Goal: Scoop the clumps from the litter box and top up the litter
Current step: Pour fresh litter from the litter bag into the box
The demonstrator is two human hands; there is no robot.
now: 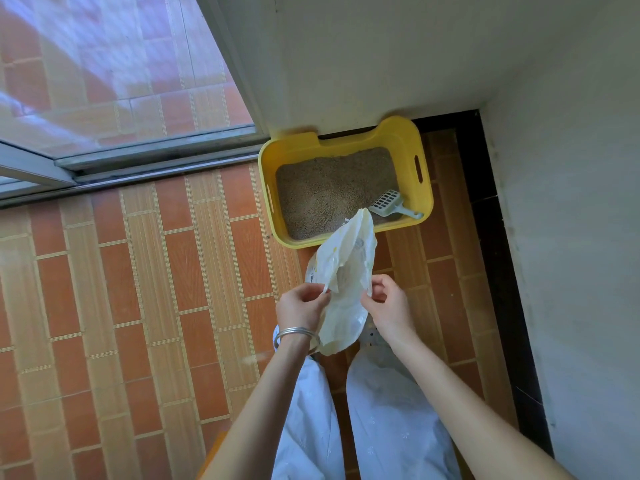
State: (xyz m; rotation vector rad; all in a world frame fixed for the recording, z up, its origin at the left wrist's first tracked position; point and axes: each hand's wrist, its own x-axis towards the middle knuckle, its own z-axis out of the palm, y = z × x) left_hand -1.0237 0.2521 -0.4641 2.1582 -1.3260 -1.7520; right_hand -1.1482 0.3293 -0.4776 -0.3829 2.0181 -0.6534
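Scoop (387, 201) in litter box (401, 133), by wall (381, 64)

A home, apparently a balcony or utility corner: a terracotta tiled floor (138, 306) meets the metal track of a sliding glass door (156, 158). Plain white plastered walls (571, 237) form a corner where a yellow litter box (403, 136) sits.

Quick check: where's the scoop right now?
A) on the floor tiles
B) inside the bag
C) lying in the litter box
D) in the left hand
C: the scoop lies on the litter in the near right corner of the yellow litter box, while the left hand and right hand both pinch the white bag.
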